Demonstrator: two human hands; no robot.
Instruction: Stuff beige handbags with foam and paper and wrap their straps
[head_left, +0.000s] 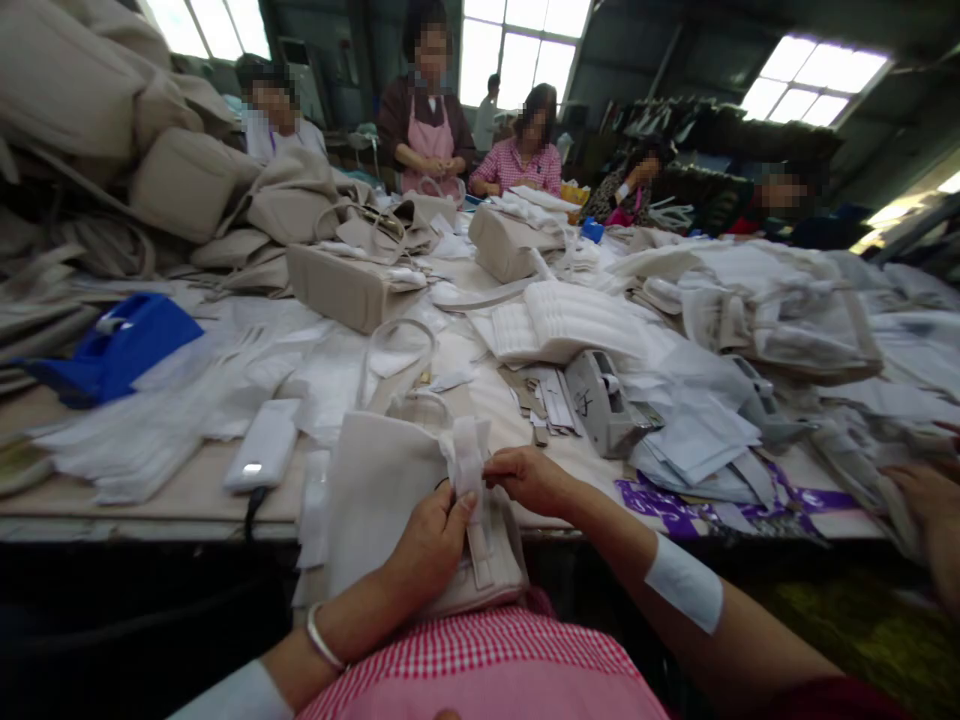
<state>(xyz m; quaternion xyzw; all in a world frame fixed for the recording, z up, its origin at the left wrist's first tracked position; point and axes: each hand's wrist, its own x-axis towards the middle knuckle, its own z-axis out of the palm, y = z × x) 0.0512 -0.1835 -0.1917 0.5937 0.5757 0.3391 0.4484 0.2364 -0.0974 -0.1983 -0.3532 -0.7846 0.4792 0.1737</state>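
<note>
A pale beige handbag [382,500] stands tilted at the table's front edge, against the checked pink apron. At the bag's side, my left hand [435,535] is closed, its thumb pressing a white foam wrap [469,455] that covers a strap. My right hand [529,478] pinches at the right edge of the same wrap; what lies between its fingertips is too small to make out. The bag's looped handle [420,400] rises behind the wrap. A strap end [480,560] hangs down the side below my left thumb.
A white power bank [262,445] with a cable and a blue tape dispenser [124,345] lie left. Grey tape dispensers [607,405] and a stack of white foam sheets [562,320] are right of centre. Beige bags [341,285] pile up behind. Co-workers sit and stand across the table; another person's hand [926,500] is far right.
</note>
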